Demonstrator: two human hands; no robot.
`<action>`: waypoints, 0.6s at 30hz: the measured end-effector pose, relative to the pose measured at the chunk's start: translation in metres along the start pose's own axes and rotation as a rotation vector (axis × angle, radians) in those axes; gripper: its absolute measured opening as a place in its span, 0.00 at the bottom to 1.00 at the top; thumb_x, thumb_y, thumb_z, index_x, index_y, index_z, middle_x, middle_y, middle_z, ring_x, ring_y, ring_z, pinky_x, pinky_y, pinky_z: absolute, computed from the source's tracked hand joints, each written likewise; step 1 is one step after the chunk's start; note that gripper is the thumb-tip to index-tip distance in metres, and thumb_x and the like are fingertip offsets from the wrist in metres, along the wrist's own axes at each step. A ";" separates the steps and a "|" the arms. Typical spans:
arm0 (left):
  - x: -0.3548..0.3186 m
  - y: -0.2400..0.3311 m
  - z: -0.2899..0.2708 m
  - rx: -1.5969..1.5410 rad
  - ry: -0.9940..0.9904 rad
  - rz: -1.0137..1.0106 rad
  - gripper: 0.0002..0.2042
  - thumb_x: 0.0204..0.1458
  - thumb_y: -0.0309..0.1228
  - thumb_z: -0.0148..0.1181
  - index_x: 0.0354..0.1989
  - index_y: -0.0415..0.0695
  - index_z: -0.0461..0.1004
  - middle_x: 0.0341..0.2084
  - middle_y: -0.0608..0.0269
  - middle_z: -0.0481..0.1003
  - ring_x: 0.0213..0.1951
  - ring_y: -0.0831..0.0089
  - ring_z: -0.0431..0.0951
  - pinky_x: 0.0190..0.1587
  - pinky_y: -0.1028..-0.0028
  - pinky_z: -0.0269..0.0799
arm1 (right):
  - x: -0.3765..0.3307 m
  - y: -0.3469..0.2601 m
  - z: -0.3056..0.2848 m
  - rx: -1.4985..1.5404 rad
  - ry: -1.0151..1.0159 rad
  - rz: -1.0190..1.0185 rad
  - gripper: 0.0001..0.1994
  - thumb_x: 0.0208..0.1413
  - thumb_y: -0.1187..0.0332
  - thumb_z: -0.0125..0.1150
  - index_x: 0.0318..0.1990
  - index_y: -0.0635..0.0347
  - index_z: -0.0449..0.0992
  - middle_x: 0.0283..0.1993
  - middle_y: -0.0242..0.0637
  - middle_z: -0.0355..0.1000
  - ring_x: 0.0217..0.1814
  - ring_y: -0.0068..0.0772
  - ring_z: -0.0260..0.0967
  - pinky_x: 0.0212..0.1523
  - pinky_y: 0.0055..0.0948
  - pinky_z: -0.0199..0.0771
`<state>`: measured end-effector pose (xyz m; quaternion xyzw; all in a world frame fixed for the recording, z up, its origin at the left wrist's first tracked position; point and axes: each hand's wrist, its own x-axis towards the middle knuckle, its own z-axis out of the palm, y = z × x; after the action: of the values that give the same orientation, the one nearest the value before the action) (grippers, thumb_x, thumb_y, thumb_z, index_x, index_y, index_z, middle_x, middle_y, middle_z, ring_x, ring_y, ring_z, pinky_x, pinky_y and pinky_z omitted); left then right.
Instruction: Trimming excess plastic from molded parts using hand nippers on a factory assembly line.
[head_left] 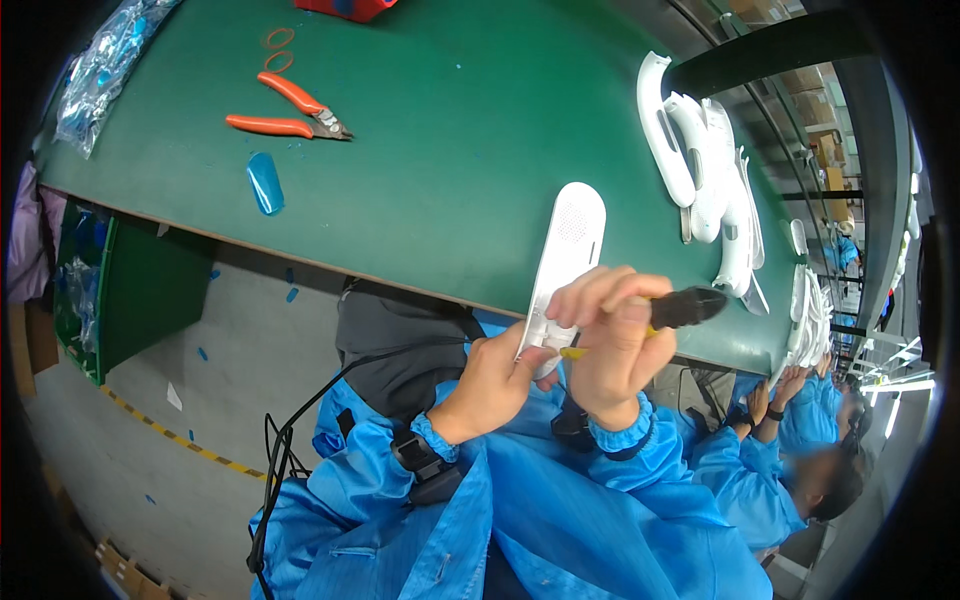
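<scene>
My left hand (487,388) grips the lower end of a long white plastic housing (572,232) with a perforated patch near its rounded far end. The housing slants upward over the front edge of the green table. Close beside it, my right hand (622,350) is closed round a yellow-and-black hand tool (688,307); its exact kind is unclear. The black end points right, and a yellow tip shows near my left thumb at the housing. My fingers hide part of the housing's lower end.
Orange-handled side cutters (326,122), rubber bands (279,61) and a blue plastic piece (265,184) lie on the table (440,150)'s left. White curved parts (664,135) are piled at right. A clear bag (112,75) sits far left. Co-workers (752,480) work at right.
</scene>
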<state>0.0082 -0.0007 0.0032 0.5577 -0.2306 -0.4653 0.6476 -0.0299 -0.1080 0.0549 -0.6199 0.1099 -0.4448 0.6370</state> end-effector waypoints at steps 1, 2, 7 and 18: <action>0.001 -0.002 -0.002 0.035 -0.003 0.019 0.10 0.60 0.28 0.52 0.44 0.36 0.73 0.26 0.50 0.78 0.29 0.63 0.80 0.34 0.67 0.73 | 0.001 -0.001 -0.001 -0.146 -0.077 0.077 0.10 0.66 0.72 0.41 0.35 0.69 0.67 0.27 0.41 0.70 0.28 0.28 0.68 0.30 0.27 0.71; 0.004 -0.004 -0.003 0.069 -0.013 0.048 0.10 0.60 0.29 0.51 0.45 0.36 0.72 0.25 0.50 0.78 0.27 0.61 0.80 0.32 0.66 0.73 | 0.004 -0.004 -0.002 -0.297 -0.152 0.145 0.11 0.67 0.71 0.41 0.35 0.69 0.67 0.27 0.40 0.70 0.28 0.28 0.68 0.30 0.27 0.71; 0.000 0.005 -0.007 0.024 -0.082 -0.007 0.12 0.60 0.26 0.50 0.49 0.34 0.71 0.28 0.59 0.79 0.32 0.74 0.78 0.38 0.73 0.73 | 0.016 -0.023 -0.004 -0.020 -0.052 0.043 0.10 0.66 0.70 0.45 0.37 0.69 0.66 0.26 0.41 0.70 0.27 0.29 0.69 0.30 0.29 0.72; 0.041 0.081 -0.033 0.338 0.034 0.493 0.23 0.57 0.34 0.59 0.57 0.35 0.65 0.43 0.48 0.75 0.42 0.59 0.78 0.46 0.66 0.73 | 0.099 -0.060 -0.002 -0.863 -0.494 0.265 0.17 0.50 0.69 0.66 0.44 0.71 0.72 0.24 0.34 0.68 0.25 0.23 0.65 0.28 0.26 0.67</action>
<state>0.0822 -0.0241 0.0615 0.5922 -0.4225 -0.2396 0.6430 0.0002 -0.1691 0.1484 -0.8938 0.2073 -0.1144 0.3809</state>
